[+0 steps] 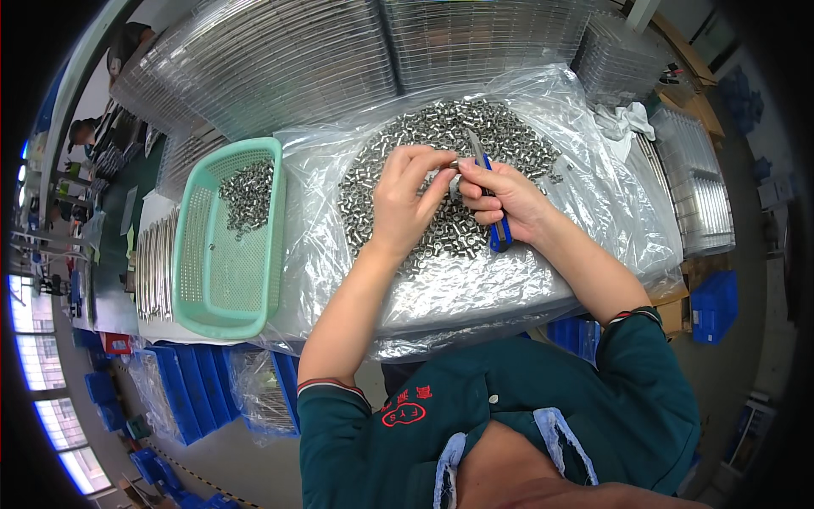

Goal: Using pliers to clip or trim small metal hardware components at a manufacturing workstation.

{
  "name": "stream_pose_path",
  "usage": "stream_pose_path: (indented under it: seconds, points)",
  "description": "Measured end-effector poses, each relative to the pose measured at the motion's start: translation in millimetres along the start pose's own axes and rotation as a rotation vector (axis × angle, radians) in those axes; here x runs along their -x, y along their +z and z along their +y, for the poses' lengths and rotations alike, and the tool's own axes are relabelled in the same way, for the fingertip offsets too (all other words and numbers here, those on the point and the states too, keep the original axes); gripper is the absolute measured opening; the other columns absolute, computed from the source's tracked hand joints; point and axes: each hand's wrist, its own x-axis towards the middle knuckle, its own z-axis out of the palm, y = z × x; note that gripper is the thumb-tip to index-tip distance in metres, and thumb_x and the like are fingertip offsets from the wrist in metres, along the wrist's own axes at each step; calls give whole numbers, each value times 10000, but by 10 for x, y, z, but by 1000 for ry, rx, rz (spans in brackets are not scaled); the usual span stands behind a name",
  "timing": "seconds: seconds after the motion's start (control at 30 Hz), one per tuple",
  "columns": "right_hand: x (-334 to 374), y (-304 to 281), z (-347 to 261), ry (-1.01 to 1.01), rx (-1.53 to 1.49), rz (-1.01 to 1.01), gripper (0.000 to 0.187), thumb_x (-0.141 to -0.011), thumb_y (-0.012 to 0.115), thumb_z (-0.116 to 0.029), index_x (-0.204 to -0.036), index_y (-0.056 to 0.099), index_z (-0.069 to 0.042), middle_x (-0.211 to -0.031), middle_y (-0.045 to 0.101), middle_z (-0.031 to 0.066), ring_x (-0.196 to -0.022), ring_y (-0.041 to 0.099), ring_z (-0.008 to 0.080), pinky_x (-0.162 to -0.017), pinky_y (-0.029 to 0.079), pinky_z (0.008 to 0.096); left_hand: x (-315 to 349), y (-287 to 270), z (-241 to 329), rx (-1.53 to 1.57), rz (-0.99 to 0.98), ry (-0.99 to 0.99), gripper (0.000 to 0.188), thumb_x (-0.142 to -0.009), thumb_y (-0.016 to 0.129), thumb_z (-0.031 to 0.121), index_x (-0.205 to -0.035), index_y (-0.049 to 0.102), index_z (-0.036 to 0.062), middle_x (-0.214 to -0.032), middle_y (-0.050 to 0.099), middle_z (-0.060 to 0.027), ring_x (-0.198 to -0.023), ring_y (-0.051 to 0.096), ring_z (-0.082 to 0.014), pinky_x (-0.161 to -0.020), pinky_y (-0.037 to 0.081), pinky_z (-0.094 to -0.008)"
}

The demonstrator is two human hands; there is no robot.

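My right hand (511,197) is closed around a blue utility knife (500,233), its blade pointing away from me. Thumb and forefinger of my left hand (402,197) pinch a small metal fitting (456,165), which meets the right thumb and fingertips near the knife. Under both hands spreads a wide heap of small shiny metal fittings (381,161), short and tube-like, lying on clear plastic sheeting (318,212). To the left stands a mint-green plastic basket (275,246) with a smaller pile of similar metal pieces (248,195) at its far end.
Tall stacks of clear plastic trays (280,64) line the table's far side. More trays (695,187) and a white cloth (623,123) lie at the right. Metal rods (155,267) rest left of the basket. Blue bins (191,386) stand below the near edge.
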Motion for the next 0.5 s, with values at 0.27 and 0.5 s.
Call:
stream_pose_path:
  seconds: [0.27,0.5]
  points:
    - [-15,-20,-1,-25,-7,0,117,-869,555,-198,-939,507,-118,-646,466,-53,-432,340,-19,-347,258,122,7,8,-56,35,-24,43,180,-761,642,37,-938,622,64,-928,551,-71,-809,554,-148,-646,469,-247]
    - [-15,-21,-4,-29,-2,7,133,-864,564,-192,-955,505,-115,-639,463,-58,-432,341,-18,-352,260,123,-10,-4,24,90,-16,-41,196,-764,642,42,-957,613,58,-941,553,-73,-793,553,-139,-637,464,-237]
